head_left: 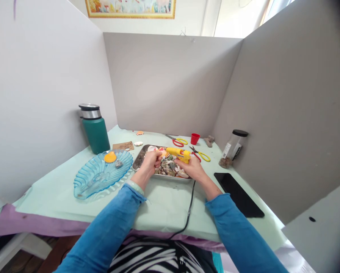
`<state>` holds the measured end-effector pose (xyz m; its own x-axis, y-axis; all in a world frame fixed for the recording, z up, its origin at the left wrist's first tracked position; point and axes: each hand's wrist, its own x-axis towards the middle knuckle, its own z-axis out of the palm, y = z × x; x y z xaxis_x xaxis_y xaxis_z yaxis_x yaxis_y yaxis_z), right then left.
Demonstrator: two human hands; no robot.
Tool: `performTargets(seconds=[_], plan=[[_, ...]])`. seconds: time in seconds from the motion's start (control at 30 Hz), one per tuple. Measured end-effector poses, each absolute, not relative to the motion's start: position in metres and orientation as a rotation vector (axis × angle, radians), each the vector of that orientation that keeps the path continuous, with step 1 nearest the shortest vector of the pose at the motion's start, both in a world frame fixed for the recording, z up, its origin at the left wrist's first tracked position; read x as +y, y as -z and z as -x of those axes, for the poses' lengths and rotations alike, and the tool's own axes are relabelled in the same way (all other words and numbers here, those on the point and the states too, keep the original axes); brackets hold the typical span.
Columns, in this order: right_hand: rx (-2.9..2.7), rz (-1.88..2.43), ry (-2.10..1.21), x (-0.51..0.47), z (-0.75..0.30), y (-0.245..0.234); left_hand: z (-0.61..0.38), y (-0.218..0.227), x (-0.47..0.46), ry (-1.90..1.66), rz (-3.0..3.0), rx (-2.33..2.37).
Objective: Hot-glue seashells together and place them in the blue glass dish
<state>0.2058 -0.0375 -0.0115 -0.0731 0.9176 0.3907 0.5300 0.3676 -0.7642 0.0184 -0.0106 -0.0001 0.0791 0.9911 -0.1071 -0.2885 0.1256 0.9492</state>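
Note:
My right hand (195,169) is wrapped around the handle of a yellow glue gun (179,152). Its nozzle points left, towards my left hand (151,163). The left fingers are pinched at the edge of a small orange and white shell (164,152), close to the nozzle. Both hands are above a metal tray (162,176) filled with shells and small stones (170,167). From below the right hand a black cord (190,206) runs down over the table's front edge. The tip of the nozzle is too small to make out.
Left of the tray lies a blue shell-shaped dish (94,181) with an orange shell in it. Behind it stands a green bottle (96,134). Two pairs of scissors (204,156), a red cup (195,138), a clear jar (232,149) and a black tablet (238,195) are on the right.

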Motion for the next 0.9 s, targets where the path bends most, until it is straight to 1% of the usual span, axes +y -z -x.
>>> performTargets(seconds=[0.3, 0.9], plan=[[-1.756, 1.286, -0.511, -0.0366, -0.2063, 0.0123, -0.0203, -0.0016, -0.0150, -1.218, -0.950, 1.016], [-1.763, 1.264, -0.552, -0.0368, -0.2064, 0.0120, -0.0201, -0.0018, -0.0154, -1.232, -0.966, 1.011]])
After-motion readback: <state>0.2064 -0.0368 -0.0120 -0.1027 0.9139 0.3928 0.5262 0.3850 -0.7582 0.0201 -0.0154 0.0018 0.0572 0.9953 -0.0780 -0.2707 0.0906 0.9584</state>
